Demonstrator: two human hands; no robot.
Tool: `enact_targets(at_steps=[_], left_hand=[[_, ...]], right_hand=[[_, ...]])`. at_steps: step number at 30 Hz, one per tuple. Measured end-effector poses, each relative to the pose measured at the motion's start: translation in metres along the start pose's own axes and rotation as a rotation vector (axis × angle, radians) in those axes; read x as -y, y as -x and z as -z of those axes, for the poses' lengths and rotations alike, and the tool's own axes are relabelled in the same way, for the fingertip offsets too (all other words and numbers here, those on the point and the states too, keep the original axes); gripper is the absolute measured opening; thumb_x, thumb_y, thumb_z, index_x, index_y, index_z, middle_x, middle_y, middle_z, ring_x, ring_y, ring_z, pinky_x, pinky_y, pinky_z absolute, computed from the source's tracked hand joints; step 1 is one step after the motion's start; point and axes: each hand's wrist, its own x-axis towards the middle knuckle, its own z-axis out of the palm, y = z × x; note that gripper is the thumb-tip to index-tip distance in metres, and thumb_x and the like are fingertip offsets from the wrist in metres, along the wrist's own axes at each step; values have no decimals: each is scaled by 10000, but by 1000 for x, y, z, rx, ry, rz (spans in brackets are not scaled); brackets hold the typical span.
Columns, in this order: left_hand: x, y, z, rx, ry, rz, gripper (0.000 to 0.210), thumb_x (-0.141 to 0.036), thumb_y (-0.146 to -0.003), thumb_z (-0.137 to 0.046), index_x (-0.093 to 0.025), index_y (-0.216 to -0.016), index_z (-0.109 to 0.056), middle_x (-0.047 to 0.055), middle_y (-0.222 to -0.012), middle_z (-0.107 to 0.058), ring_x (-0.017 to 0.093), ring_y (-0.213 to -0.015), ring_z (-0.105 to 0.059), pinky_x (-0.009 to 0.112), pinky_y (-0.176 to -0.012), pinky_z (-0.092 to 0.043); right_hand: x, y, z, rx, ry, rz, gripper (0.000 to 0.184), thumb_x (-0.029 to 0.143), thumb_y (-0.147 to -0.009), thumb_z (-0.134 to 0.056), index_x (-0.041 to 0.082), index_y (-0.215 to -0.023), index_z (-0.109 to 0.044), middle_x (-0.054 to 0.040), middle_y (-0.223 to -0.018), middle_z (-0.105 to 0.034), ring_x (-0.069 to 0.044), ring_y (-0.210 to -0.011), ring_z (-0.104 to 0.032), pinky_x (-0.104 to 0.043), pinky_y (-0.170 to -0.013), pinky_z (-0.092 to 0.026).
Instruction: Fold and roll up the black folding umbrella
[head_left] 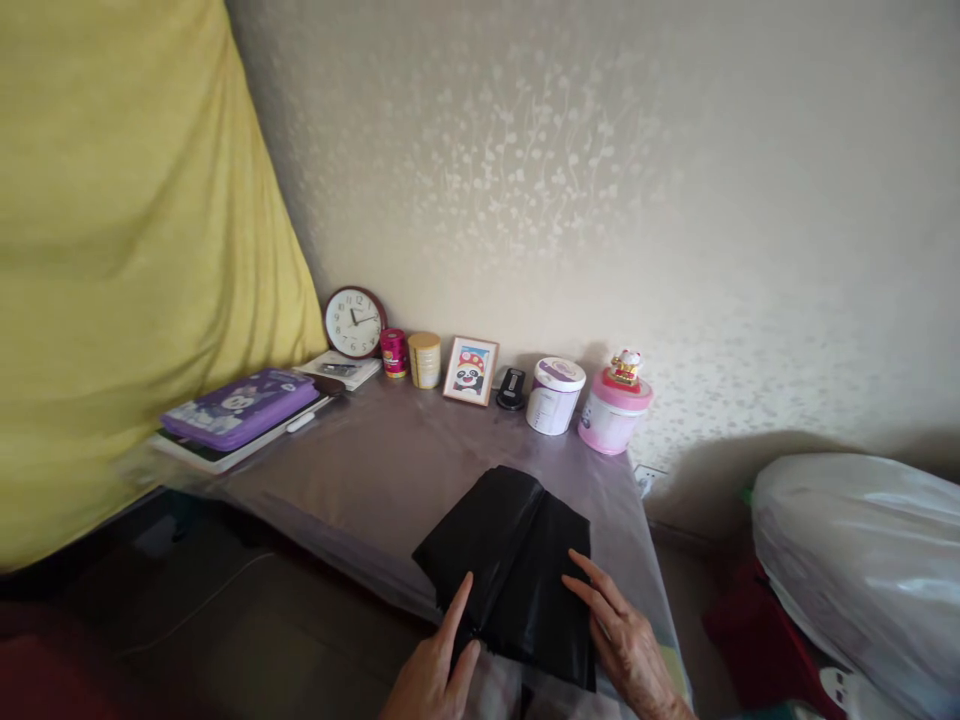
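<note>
A black plastic bag (517, 560), folded into a rough flat shape with a crease down its middle, lies near the front right corner of the table. At its near left edge is my left hand (435, 665), its index finger stretched over the plastic and the thumb held apart from it. My right hand (622, 630) rests on the bag's right edge with the fingers extended and slightly spread. Neither hand is wrapped round anything. Part of the bag's near edge sits close to the left thumb.
Along the table's (360, 460) back stand a clock (355, 322), small canisters (425, 360), a panda picture (470, 370), and two tubs (555, 397). A purple case (240, 408) lies on a book at left. Right of the table is a large filled plastic bag (862, 560).
</note>
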Motion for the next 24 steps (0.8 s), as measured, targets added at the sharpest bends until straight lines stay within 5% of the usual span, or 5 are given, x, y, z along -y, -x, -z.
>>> enact_targets(at_steps=[6,10,18,24], left_hand=[[-8,2,6,2,8,39,597,-413,-925,-238,-195,-1449,-54,67,-1088,-670,167,-914,-642,254,-861,-429],[-9,1,7,-28,41,10,597,-423,-916,-271,-191,-1445,-119,86,-1138,-644,188,-1029,-600,286,-940,-386],[-3,-3,4,-16,77,-15,633,-380,-887,-345,-186,-1445,-120,96,-1315,-520,209,-1136,-540,303,-963,-382],[-4,-7,1,99,-159,114,788,-293,-803,-473,-139,-1447,-45,154,-1146,-627,268,-1026,-606,343,-862,-453]], right_hand=[[17,-31,8,-36,-103,4,346,159,-897,-318,250,-1134,-553,-83,-1332,-478,-192,-1180,-506,-333,-949,-467],[29,-66,7,-88,-120,45,303,166,-912,-340,230,-1133,-537,-99,-1331,-464,-189,-1197,-485,-359,-975,-442],[44,-121,-25,-151,-76,186,288,115,-903,-349,208,-1087,-550,-90,-1282,-500,-157,-1144,-526,-293,-947,-467],[46,-136,-53,-92,-19,206,268,138,-908,-361,212,-1050,-577,-79,-1273,-504,-163,-1114,-544,-285,-920,-484]])
